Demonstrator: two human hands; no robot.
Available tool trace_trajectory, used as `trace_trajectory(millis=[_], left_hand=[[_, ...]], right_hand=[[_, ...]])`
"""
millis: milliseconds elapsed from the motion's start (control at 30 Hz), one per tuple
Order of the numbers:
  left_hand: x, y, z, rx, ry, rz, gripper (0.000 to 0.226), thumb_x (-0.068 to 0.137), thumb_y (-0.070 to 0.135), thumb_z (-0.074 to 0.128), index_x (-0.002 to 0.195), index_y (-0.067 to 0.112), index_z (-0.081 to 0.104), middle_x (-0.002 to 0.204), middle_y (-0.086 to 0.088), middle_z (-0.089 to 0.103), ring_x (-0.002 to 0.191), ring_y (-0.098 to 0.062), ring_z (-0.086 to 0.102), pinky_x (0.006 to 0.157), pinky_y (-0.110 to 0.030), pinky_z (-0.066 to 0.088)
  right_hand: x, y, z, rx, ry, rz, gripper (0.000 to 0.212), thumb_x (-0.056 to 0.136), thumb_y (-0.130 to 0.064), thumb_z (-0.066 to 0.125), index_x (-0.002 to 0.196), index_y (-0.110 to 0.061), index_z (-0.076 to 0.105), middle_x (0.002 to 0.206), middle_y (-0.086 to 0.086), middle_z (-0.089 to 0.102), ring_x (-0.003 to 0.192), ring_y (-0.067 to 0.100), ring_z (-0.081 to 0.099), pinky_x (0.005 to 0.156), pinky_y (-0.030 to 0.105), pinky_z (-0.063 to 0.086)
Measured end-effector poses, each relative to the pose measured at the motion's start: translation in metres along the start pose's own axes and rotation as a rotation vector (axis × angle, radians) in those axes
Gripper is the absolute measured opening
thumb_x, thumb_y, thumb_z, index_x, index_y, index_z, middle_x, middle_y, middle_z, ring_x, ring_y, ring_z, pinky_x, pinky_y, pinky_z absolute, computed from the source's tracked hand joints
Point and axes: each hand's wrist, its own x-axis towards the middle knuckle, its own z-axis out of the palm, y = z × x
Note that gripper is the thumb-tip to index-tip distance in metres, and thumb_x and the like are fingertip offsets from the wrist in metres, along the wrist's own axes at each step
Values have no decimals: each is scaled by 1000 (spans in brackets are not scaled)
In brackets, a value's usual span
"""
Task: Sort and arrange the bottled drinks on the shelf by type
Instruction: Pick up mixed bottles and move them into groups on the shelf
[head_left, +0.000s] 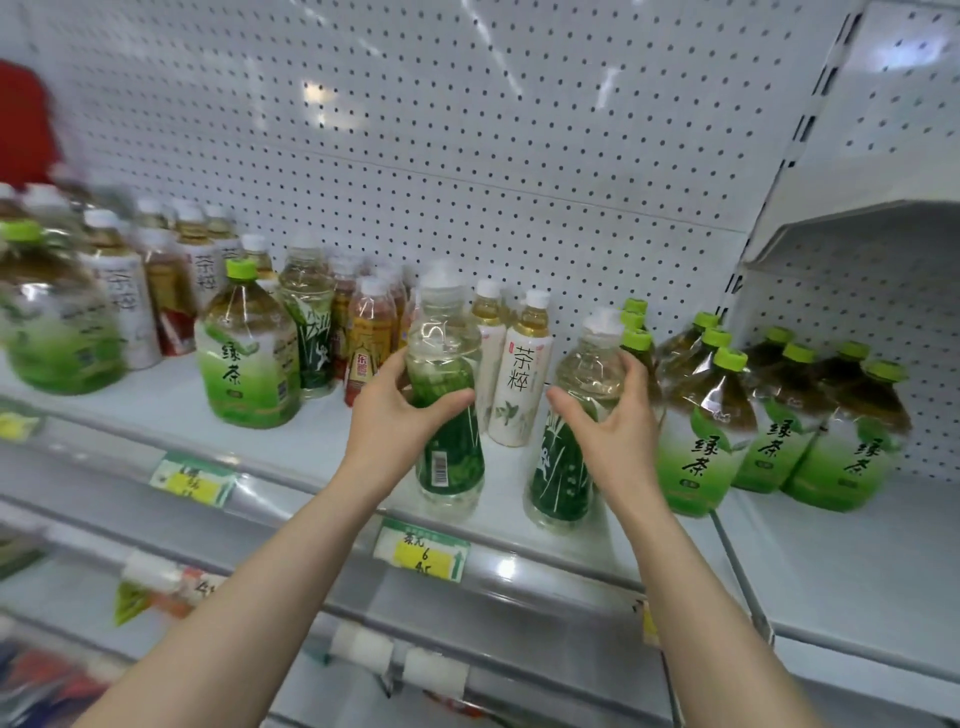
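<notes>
Standing upright at the front of the shelf (322, 447), two green-labelled bottles, side by side. Left grip (395, 415) wraps the left bottle (449, 457) mid-height; right grip (618, 431) curls round the right bottle (561, 478) at its shoulder.

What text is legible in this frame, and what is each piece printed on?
"绿茶": green-capped bottles.
"茶粹": white bottle.
"6": yellow price tag; the rest of it is blurred.
Unreadable: labels of left-held bottle and right-held bottle, other shelf tags.
</notes>
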Motion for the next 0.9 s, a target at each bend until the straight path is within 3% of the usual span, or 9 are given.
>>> trace_trajectory(millis=[133,267,367,467,533,633,733,833,900], left_hand=[[-7,0,-43,-44,46,2,76,70,31,86,136,17,51,119,6,70,108,-6,66,96,-33,54],[-9,-2,-101,7,88,-3,81,60,46,89,130,26,53,119,10,69,110,-5,65,98,-36,53],[-8,-9,-154,48,126,-4,65,67,33,88,123,34,54,111,16,69,101,6,65,93,-26,55],[-3,-16,-215,108,147,6,55,75,22,83,110,45,46,100,31,58,84,27,56,74,-1,47],[-1,-20,-258,143,159,-2,56,75,27,82,116,41,47,102,32,56,90,26,55,73,2,42],[3,-29,-324,182,165,-15,77,68,43,86,134,26,50,118,20,63,108,4,60,95,-22,50],[6,-32,-379,204,176,-22,83,61,50,87,133,26,52,116,16,67,105,1,64,97,-36,53],[10,-39,-425,223,188,-25,81,63,52,83,134,29,52,119,12,69,109,-4,65,97,-39,54],[15,-47,-451,232,201,-42,91,61,61,83,139,31,49,125,11,66,115,-8,63,99,-42,52]], right_hand=[[-1,-29,20,29,-54,-71,88,78,-42,78,149,-26,29,153,-5,37,129,4,35,106,31,32],[-6,-68,62,80,-117,-110,84,78,-43,78,147,-26,32,146,-6,44,125,6,42,102,29,34],[-14,-97,105,154,-151,-113,83,81,-44,75,148,-26,30,142,-14,40,127,3,35,104,28,30],[-25,-126,157,199,-158,-111,81,83,-44,75,148,-28,30,143,-14,37,129,3,31,107,30,28],[-34,-145,195,232,-153,-99,80,83,-43,75,147,-28,31,145,-11,38,131,6,33,108,33,30],[-50,-177,252,268,-191,-76,80,82,-45,75,147,-26,32,148,-10,39,133,9,36,111,36,31],[-68,-205,304,290,-228,-70,86,78,-56,73,147,-24,32,149,0,44,136,17,42,114,45,35],[-81,-227,347,279,-272,-86,80,85,-46,69,150,-21,28,156,-1,33,134,4,29,110,28,24],[-86,-239,370,282,-304,-92,80,86,-45,67,150,-21,27,156,-3,31,126,0,25,105,24,22]])
